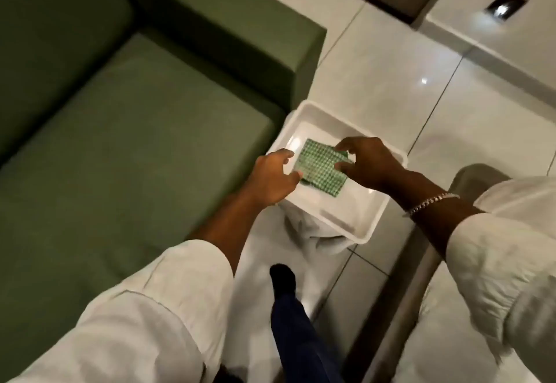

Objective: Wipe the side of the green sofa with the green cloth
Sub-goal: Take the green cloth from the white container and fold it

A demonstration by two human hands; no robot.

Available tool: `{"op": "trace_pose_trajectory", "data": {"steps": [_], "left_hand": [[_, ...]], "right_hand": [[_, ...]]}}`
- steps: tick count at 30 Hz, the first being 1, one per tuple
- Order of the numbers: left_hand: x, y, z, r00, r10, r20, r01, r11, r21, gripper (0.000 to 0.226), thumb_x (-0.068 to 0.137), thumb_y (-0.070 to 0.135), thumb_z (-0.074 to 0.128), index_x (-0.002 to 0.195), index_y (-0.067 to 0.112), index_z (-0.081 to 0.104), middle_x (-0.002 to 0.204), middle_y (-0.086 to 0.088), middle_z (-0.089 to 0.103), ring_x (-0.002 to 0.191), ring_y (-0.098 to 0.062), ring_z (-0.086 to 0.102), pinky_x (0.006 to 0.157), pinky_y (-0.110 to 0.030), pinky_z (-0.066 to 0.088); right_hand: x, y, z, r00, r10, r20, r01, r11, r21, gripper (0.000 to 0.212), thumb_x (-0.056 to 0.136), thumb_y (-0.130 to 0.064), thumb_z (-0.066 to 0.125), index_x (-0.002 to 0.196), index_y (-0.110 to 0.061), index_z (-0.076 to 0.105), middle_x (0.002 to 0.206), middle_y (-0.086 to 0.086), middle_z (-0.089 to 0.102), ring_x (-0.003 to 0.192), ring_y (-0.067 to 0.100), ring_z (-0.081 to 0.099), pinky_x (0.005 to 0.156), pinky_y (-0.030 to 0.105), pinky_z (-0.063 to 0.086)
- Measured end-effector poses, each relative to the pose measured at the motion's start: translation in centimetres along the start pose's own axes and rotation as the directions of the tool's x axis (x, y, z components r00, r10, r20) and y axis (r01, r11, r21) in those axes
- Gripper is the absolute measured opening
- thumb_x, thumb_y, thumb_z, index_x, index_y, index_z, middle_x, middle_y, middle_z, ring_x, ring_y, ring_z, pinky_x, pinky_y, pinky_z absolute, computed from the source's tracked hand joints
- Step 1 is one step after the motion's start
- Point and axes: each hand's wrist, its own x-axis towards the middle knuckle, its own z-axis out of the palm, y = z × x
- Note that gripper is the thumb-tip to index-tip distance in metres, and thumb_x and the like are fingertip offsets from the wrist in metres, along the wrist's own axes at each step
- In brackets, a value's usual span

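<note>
Beside the green sofa (144,148), just off the end of its armrest, a white plastic tray (352,220) is sitting on something draped in white fabric (304,241), above a glossy white tiled floor (388,81). A folded green checked cloth (322,169) is lying flat inside the tray. The person's left hand (272,178) is reaching in over the tray's near-left rim, fingers spread and half curled, its fingertips at the cloth's left edge but gripping nothing that can be made out. The right hand (368,163) is hovering over the cloth's right side, thumb and forefinger pinching toward the upper right corner; whether they are actually holding the cloth cannot be told. A silver chain bracelet (430,202) is circling the right wrist, and both forearms are showing from rolled white sleeves (168,301). A dark-trousered leg (298,337) and black shoe (282,280) are showing below.
</note>
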Motion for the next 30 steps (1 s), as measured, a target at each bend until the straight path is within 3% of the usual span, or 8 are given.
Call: {"op": "trace_pose_trajectory", "data": {"steps": [3,6,10,15,19,23,27,30], "left_hand": [[3.4,-0.6,3.7,0.998,-0.064,0.026,0.064,0.998,-0.006,0.052,0.084,0.021,0.063,0.133,0.007,0.052,0.136,-0.014,0.061,0.124,-0.027,0.057,0.094,-0.020,0.039],[5.9,-1.2,6.5,0.996,-0.090,-0.013,0.090,0.996,0.000,0.046,0.082,0.018,0.063,0.124,0.003,0.055,0.123,-0.017,0.066,0.112,-0.030,0.062,0.086,-0.024,0.042],[8.8,-2.3,9.1,0.979,-0.117,-0.166,0.120,0.993,0.014,0.041,0.074,0.022,0.069,0.110,0.005,0.058,0.112,-0.016,0.067,0.098,-0.028,0.064,0.082,-0.032,0.052],[9.4,-1.7,9.4,0.952,-0.198,-0.235,0.178,0.978,-0.107,0.024,0.070,0.007,0.071,0.093,0.011,0.063,0.100,-0.009,0.070,0.092,-0.025,0.069,0.077,-0.035,0.060],[5.8,-1.2,7.3,0.963,-0.202,-0.179,0.147,0.949,-0.279,0.029,0.069,0.006,0.073,0.095,0.019,0.069,0.084,0.000,0.071,0.083,-0.021,0.072,0.077,-0.034,0.061],[0.0,-2.5,3.3,0.988,-0.107,-0.110,0.061,0.932,-0.358,0.020,0.060,0.013,0.072,0.074,0.028,0.071,0.082,-0.001,0.079,0.079,-0.020,0.075,0.076,-0.043,0.062],[-6.9,-5.6,-0.3,0.998,-0.014,-0.058,-0.011,0.913,-0.407,0.016,0.066,0.006,0.068,0.078,0.014,0.074,0.089,-0.020,0.077,0.076,-0.034,0.073,0.066,-0.047,0.061],[-11.9,-10.2,-2.0,0.999,0.045,-0.011,-0.045,0.908,-0.417,0.018,0.067,0.003,0.071,0.084,0.006,0.074,0.089,-0.019,0.076,0.075,-0.027,0.070,0.073,-0.043,0.058]], "right_hand": [[2.3,3.4,3.3,0.997,0.071,-0.030,-0.070,0.996,0.047,0.049,0.080,-0.020,0.072,0.125,-0.006,0.058,0.129,0.021,0.061,0.120,0.038,0.056,0.101,0.040,0.041],[3.8,5.0,6.8,0.991,0.117,-0.069,-0.109,0.988,0.110,0.056,0.078,-0.020,0.073,0.129,-0.007,0.054,0.132,0.021,0.057,0.122,0.038,0.052,0.104,0.040,0.039],[5.0,6.0,10.1,0.963,0.171,-0.208,-0.144,0.980,0.139,0.057,0.081,-0.016,0.068,0.134,-0.011,0.048,0.136,0.017,0.055,0.124,0.038,0.047,0.106,0.036,0.033],[6.0,6.2,10.9,0.896,0.273,-0.350,-0.185,0.947,0.263,0.050,0.080,-0.010,0.067,0.129,-0.013,0.056,0.118,0.014,0.068,0.109,0.033,0.062,0.100,0.040,0.047],[3.1,4.2,10.0,0.843,0.299,-0.447,-0.146,0.928,0.344,0.038,0.078,-0.012,0.068,0.116,-0.013,0.067,0.108,0.013,0.071,0.099,0.027,0.065,0.093,0.036,0.050],[-3.1,-0.6,9.5,0.780,0.326,-0.534,-0.059,0.888,0.456,0.029,0.077,-0.015,0.068,0.105,-0.014,0.073,0.101,0.010,0.074,0.086,0.015,0.061,0.082,0.027,0.048],[-10.4,-7.0,12.3,0.760,0.408,-0.506,-0.007,0.783,0.621,0.025,0.079,-0.012,0.070,0.103,-0.018,0.074,0.095,0.000,0.074,0.086,0.016,0.068,0.082,0.030,0.056],[-16.1,-11.5,17.6,0.747,0.483,-0.457,0.021,0.670,0.742,0.026,0.080,-0.007,0.071,0.104,-0.016,0.072,0.097,0.001,0.074,0.092,0.017,0.071,0.086,0.032,0.057]]}}
